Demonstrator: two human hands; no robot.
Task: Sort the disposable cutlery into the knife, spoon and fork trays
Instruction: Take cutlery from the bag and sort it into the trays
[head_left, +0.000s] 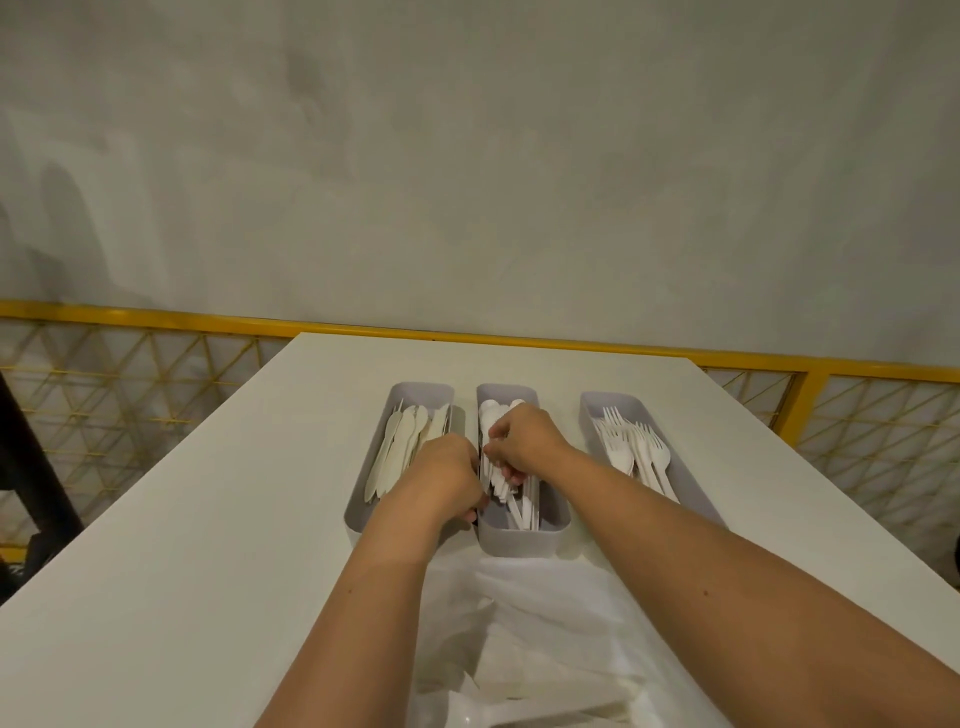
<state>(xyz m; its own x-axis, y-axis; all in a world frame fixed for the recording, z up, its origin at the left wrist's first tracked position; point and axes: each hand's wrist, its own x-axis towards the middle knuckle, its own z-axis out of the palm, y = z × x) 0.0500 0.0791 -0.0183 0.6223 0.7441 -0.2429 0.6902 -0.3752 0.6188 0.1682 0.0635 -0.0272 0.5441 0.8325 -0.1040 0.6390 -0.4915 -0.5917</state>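
Observation:
Three grey trays stand side by side on the white table. The left tray (358, 499) holds knives (395, 447), the middle tray (519, 540) holds spoons (493, 413), the right tray (605, 402) holds forks (631, 441). My right hand (524, 441) is over the middle tray, fingers curled round several spoons. My left hand (447, 478) sits at the gap between the left and middle trays, fingers curled down at the middle tray's left wall; what it holds is hidden. A clear plastic bag (545, 649) with white cutlery lies near me.
The white table (182, 545) ends at a far edge just beyond the trays. Behind it runs a yellow railing (519, 340) with wire mesh, then a plain grey wall. A dark post (31, 457) stands at the left.

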